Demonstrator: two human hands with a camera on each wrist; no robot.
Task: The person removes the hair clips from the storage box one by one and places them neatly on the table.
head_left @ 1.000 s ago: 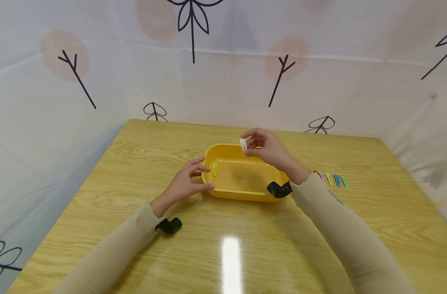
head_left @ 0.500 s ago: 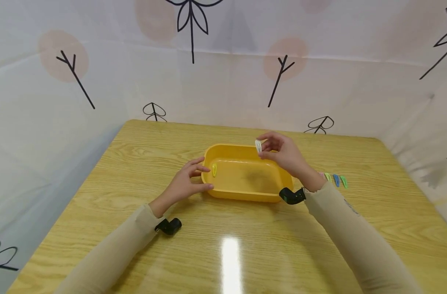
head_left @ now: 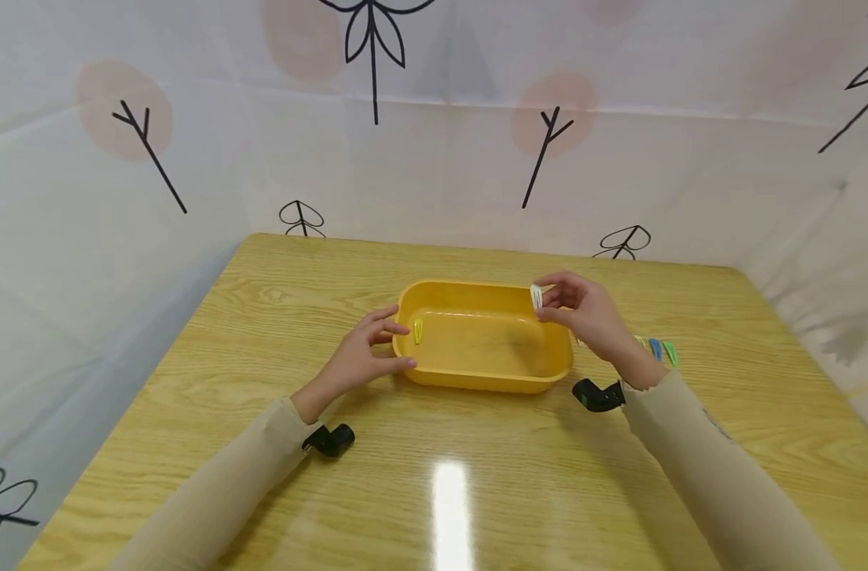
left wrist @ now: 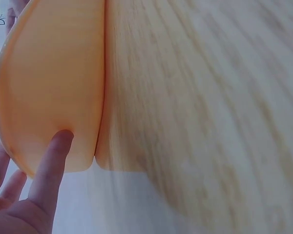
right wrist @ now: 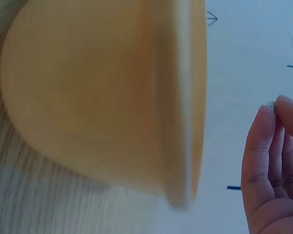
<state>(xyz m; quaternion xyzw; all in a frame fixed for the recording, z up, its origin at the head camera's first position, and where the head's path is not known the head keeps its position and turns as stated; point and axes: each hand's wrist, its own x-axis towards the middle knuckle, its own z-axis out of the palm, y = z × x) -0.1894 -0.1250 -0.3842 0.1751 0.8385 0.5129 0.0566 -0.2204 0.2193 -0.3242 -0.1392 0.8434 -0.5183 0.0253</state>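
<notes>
Thumb and fingertips of my right hand [head_left: 583, 316] pinch a white snap hair clip [head_left: 537, 297] above the right back rim of a yellow plastic tub [head_left: 476, 381]. Only a bit of that clip [right wrist: 270, 105] shows between the fingertips in the right wrist view. My left hand [head_left: 358, 354] rests at the tub's left end, fingers spread and loosely straight. In the left wrist view one fingertip touches the tub's outer wall [left wrist: 58, 73]. A yellow hair clip [head_left: 418, 331] is inside the tub at the left end, near the left fingers.
Right of the tub, a blue hair clip [head_left: 655, 349] and a green hair clip [head_left: 671, 353] lie in a row on the wooden table [head_left: 376, 492], partly hidden by my right wrist. A printed cloth [head_left: 434, 174] hangs behind the table.
My right hand has moved right and slightly down with the white hair clip, from over the tub's middle to its right end. The left hand and tub have stayed put.
</notes>
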